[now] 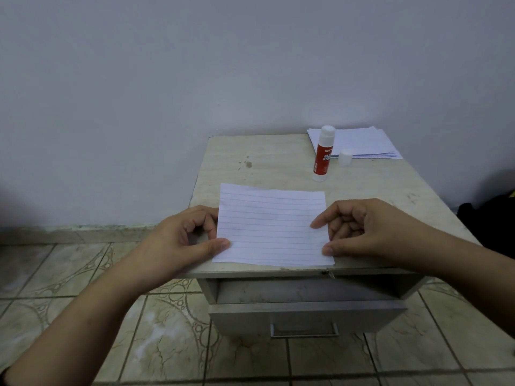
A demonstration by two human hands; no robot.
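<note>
A lined white sheet lies flat on the near half of a small beige table. My left hand is at the sheet's left edge, with the thumb lying on top near the lower left corner and the curled fingers against the edge. My right hand holds the right edge, index fingertip and thumb on top of the paper and the other fingers curled beside it. What lies under either edge is hidden.
An uncapped red and white glue stick stands behind the sheet, its white cap beside it. A stack of white papers lies at the table's far right corner. A drawer under the tabletop stands pulled out toward me. A dark object sits to the right.
</note>
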